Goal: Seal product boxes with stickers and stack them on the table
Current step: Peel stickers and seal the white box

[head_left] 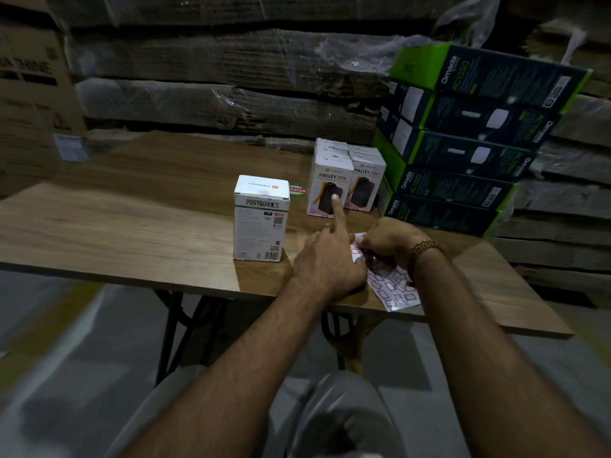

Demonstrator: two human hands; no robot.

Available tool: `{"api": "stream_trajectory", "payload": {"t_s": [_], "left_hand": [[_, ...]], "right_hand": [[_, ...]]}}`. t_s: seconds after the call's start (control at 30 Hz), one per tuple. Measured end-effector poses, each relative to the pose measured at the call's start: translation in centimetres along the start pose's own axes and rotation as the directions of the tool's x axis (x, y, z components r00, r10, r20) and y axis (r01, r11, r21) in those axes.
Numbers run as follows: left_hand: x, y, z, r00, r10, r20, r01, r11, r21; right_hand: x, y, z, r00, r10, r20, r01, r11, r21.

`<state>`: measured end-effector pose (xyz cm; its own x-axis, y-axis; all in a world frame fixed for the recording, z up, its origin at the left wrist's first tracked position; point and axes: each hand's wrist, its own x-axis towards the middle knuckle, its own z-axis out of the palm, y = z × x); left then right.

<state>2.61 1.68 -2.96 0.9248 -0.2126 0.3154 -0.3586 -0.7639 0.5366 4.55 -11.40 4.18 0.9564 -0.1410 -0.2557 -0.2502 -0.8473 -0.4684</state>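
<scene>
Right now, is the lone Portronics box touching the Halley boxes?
Apart. The head view shows bare table between the Portronics box and the Halley boxes.

A white box (pixel 261 219) stood upright mid-table; more white boxes (pixel 347 180) were stacked behind it. A red-printed sticker sheet (pixel 393 289) lay at the near edge.

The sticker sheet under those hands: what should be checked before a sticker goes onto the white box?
1. Sticker sheet held down: ok, the left hand rests on it.
2. Sticker pinched free: cannot tell, the right hand curls at the sheet's top edge and hides it.
3. Portronics box within reach: ok, upright just left of the hands.
4. Box lid closed: ok, its top looks flat.
5. Room beside the Halley boxes for stacking: ok, bare table shows.
</scene>
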Motion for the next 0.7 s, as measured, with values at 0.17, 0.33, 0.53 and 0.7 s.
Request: {"api": "stream_trajectory", "payload": {"t_s": [0.17, 0.33, 0.53, 0.7], "left_hand": [[0.1, -0.2, 0.1, 1.0, -0.007, 0.002, 0.007, 1.0, -0.015], [0.2, -0.3, 0.1, 1.0, -0.03, 0.008, 0.03, 0.999, -0.026], [0.2, -0.2, 0.1, 0.999, -0.032, 0.016, 0.033, 0.999, -0.025], [0.1, 0.0, -0.1, 0.999, -0.042, 0.02, 0.042, 0.999, -0.022]], "right_hand": [[-0.4, 0.4, 0.1, 0.999, -0.048, -0.025, 0.048, 0.999, -0.022], [-0.6, 1.1, 0.5, 0.992, -0.116, -0.046, 0.12, 0.988, 0.102], [-0.4, 1.9, 1.3, 0.982, -0.152, -0.114, 0.172, 0.966, 0.191], [-0.5, 2.3, 1.6, 0.981, -0.143, -0.129, 0.17, 0.956, 0.237]]}}
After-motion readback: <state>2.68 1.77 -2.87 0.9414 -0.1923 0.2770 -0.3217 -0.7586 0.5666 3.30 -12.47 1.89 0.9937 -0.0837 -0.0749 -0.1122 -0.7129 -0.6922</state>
